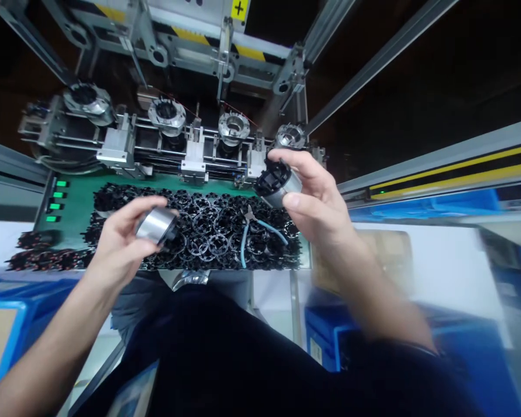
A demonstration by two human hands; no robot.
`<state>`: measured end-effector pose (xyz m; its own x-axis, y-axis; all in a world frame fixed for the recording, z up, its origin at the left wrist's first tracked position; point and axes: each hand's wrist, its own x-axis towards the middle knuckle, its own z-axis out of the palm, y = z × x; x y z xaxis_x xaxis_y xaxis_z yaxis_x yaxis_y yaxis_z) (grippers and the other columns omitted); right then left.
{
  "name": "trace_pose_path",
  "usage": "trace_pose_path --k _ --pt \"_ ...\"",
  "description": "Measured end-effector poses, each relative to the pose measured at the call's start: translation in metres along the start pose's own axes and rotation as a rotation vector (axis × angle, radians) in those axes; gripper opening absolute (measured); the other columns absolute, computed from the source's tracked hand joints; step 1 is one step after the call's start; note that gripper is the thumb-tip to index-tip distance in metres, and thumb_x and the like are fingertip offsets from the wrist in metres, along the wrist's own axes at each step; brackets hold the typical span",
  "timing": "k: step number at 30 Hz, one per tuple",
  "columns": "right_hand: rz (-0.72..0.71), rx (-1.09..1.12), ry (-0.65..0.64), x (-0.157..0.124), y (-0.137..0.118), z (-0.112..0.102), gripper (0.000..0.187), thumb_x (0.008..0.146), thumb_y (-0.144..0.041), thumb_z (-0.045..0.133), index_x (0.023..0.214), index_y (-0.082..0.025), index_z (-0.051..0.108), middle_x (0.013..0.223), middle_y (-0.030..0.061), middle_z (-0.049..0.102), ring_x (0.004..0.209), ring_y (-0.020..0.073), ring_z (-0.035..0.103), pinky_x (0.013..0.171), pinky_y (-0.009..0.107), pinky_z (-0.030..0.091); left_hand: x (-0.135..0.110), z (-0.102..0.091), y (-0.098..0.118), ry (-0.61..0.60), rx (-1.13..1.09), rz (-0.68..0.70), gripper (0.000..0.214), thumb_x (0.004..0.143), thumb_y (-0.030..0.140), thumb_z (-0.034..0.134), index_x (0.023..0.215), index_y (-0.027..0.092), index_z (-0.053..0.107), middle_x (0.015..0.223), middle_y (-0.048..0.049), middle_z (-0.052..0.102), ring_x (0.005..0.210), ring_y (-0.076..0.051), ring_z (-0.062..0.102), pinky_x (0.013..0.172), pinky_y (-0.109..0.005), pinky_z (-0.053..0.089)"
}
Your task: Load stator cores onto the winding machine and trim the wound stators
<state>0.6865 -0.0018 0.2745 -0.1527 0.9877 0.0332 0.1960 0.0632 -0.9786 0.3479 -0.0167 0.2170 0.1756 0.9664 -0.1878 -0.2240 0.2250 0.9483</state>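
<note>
Dark shirt fabric (226, 359) is filling the bottom of the view. The left hand (117, 243) is grasping a silver metal cylinder (153, 226) between thumb and fingers, and the right hand (312, 197) is gripping a second cylinder fitted with a black plastic cage (278, 184). Both are holding these above a heap of black plastic rings (200, 229) on a green board (72, 200), where blue-handled pliers (254, 237) are lying. Beyond, a machine with round metal holders (167, 114) is standing.

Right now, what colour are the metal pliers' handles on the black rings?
Light blue handles, clearest in the head view.
</note>
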Motion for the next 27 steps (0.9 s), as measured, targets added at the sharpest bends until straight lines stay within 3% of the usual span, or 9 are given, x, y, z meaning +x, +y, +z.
trace_pose_path --k 4,5,8,11,14,19,23,27 --pt "-0.014 -0.073 0.000 0.008 -0.013 -0.017 0.065 0.077 -0.079 0.086 0.122 -0.036 0.069 0.131 0.0044 0.074 0.126 0.0356 0.072 0.104 0.058 0.064 -0.060 -0.055 -0.040 0.214 -0.041 -0.259 0.082 0.035 0.054 0.110 0.110 0.030 0.087 0.100 -0.0049 0.085 0.068 -0.023 0.070 0.052 -0.029 0.053" --pt "-0.036 -0.119 0.012 0.017 -0.014 -0.027 0.065 0.075 -0.078 0.089 0.121 -0.036 0.068 0.128 0.0047 0.076 0.125 0.0353 0.072 0.104 0.058 0.064 -0.074 -0.067 -0.048 0.285 -0.070 -0.312 0.086 0.034 0.060 0.109 0.113 0.032 0.086 0.103 -0.0046 0.085 0.069 -0.023 0.070 0.051 -0.029 0.054" --pt "-0.119 -0.329 0.084 0.059 -0.004 -0.075 0.078 0.073 -0.076 0.093 0.133 -0.036 0.066 0.130 0.0051 0.079 0.124 0.0340 0.071 0.109 0.056 0.061 -0.112 -0.086 -0.064 0.457 -0.188 -0.423 0.099 0.011 0.054 0.110 0.103 0.028 0.084 0.092 -0.0046 0.081 0.076 -0.028 0.075 0.063 -0.035 0.065" --pt "-0.131 -0.578 0.157 0.109 0.023 -0.129 0.089 0.082 -0.075 0.087 0.154 -0.033 0.056 0.138 0.0039 0.080 0.123 0.0295 0.068 0.116 0.054 0.053 -0.138 -0.078 -0.070 0.582 -0.288 -0.505 0.105 0.003 0.060 0.107 0.099 0.028 0.080 0.092 -0.0038 0.079 0.081 -0.029 0.075 0.063 -0.034 0.066" --pt "-0.040 -0.888 0.186 0.145 0.055 -0.163 0.079 0.087 -0.071 0.081 0.148 -0.023 0.065 0.137 0.0103 0.081 0.125 0.0314 0.068 0.117 0.053 0.052 -0.151 -0.057 -0.066 0.614 -0.369 -0.551 0.106 0.009 0.070 0.106 0.102 0.029 0.076 0.096 -0.0032 0.078 0.080 -0.026 0.072 0.058 -0.029 0.061" --pt "0.073 -1.142 0.107 0.159 0.082 -0.161 0.061 0.088 -0.056 0.082 0.135 -0.016 0.078 0.133 0.0170 0.081 0.121 0.0386 0.075 0.113 0.058 0.058 -0.158 -0.034 -0.055 0.531 -0.491 -0.488 0.098 0.018 0.067 0.110 0.101 0.029 0.074 0.087 0.0007 0.070 0.060 -0.012 0.049 0.046 -0.022 0.046" --pt "0.040 -1.196 0.010 0.158 0.082 -0.157 0.064 0.085 -0.057 0.088 0.136 -0.019 0.079 0.133 0.0168 0.081 0.127 0.0428 0.072 0.115 0.063 0.056 -0.156 -0.029 -0.054 0.606 -0.338 -0.442 0.088 0.038 0.064 0.111 0.112 0.030 0.077 0.102 -0.0013 0.079 0.065 -0.014 0.055 0.049 -0.022 0.044" --pt "0.013 -1.221 -0.111 0.166 0.082 -0.168 0.060 0.083 -0.054 0.091 0.134 -0.024 0.082 0.131 0.0122 0.082 0.127 0.0395 0.070 0.119 0.061 0.054 -0.150 -0.020 -0.054 0.575 -0.228 -0.395 0.080 0.048 0.046 0.110 0.120 0.029 0.078 0.113 -0.0024 0.083 0.071 -0.016 0.063 0.055 -0.024 0.048"
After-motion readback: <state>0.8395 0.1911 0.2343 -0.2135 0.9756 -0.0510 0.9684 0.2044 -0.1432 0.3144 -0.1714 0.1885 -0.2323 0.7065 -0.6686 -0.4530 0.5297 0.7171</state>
